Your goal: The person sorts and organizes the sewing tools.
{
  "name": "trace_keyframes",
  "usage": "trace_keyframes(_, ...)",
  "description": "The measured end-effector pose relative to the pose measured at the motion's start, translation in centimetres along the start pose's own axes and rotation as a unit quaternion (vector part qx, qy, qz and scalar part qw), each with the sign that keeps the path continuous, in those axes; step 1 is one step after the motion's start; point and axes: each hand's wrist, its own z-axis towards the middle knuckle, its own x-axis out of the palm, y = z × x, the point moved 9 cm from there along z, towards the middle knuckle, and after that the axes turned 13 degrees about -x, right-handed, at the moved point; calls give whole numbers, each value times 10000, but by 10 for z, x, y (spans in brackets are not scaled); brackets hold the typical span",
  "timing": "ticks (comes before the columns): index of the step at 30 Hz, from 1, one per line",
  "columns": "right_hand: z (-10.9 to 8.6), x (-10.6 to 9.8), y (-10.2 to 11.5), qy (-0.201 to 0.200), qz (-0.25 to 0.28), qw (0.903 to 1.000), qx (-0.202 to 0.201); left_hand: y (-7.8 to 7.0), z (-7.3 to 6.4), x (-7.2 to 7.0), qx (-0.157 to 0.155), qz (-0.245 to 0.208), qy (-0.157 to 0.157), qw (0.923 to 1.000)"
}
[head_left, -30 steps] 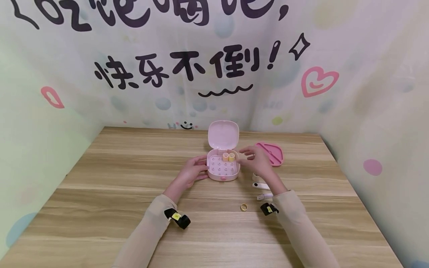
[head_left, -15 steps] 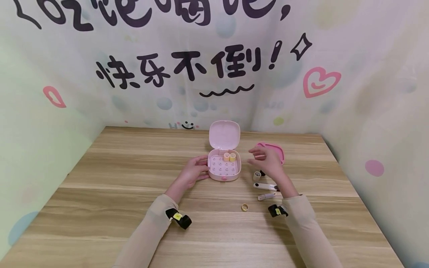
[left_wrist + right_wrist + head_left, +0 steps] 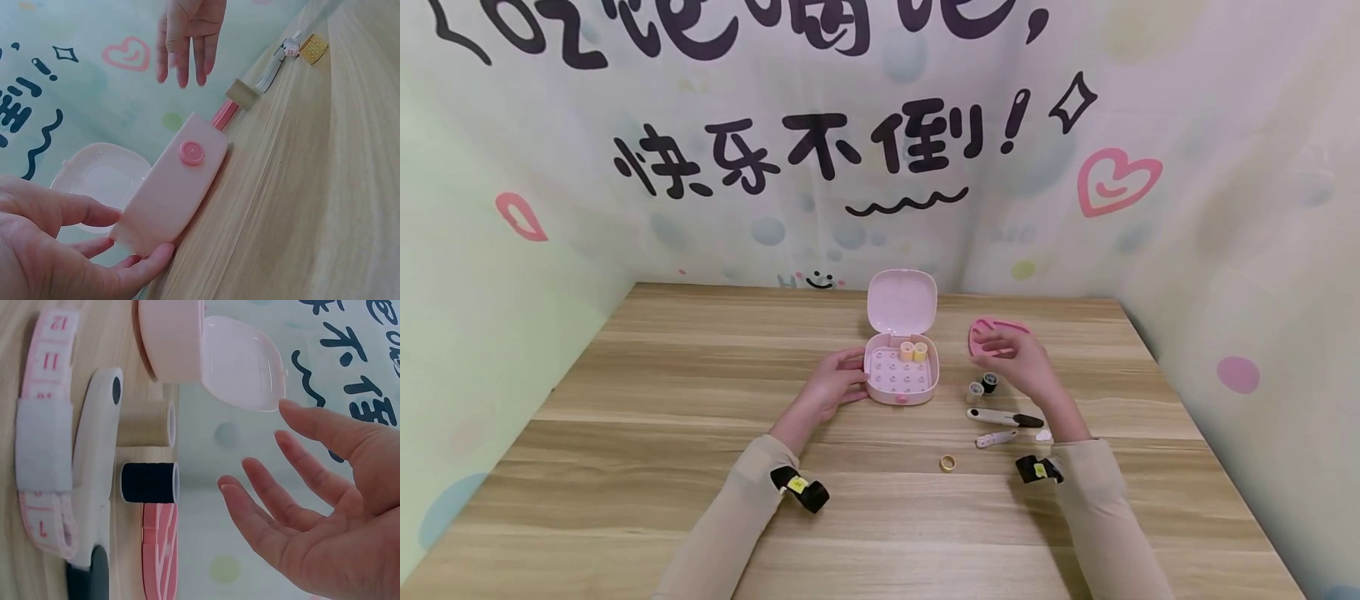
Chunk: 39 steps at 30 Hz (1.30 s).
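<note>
Currently the person's left grip (image 3: 827,387) holds the left side of a pink sewing box (image 3: 178,187), its thumb at the near corner and its fingers against the left wall. The right grip (image 3: 1021,360) is loosely spread, the fingers apart and holding nothing, in the air over a pink divided tray (image 3: 159,550) to the right of the box.

Inside the box, small pegs stand in rows, and a peach thread spool (image 3: 907,356) and a yellow thread spool (image 3: 921,357) sit side by side toward the far right corner. The box's lid (image 3: 902,300) stands raised at the far side.

To the right of the box, a beige spool (image 3: 144,425) and a black spool (image 3: 147,482) stand just beside each other. Nearer lie a white tool with a black end (image 3: 97,444), then a folded tape measure (image 3: 996,439) in a white band, then a gold thimble ring (image 3: 313,51). A tiny white item (image 3: 1043,435) near the tool is too small to identify.

Everything rests on a wood-grain table (image 3: 662,417), with a printed cloth backdrop (image 3: 737,233) at its far edge.
</note>
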Motion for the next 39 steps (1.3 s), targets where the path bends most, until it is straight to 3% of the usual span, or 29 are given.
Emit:
trace_keyframes(19,-7,-5,-23,891,254,9957,-78,-1,-1,-1,-81,-4,-22,10000)
trace_keyframes(30,-10,-4,-46,1180,630,9910,-95,-1,-1,1,-49,33,42,10000)
trace_keyframes(39,-15,-2,-61,1329,859,9868,345,-1,-2,0,-87,9,27,10000)
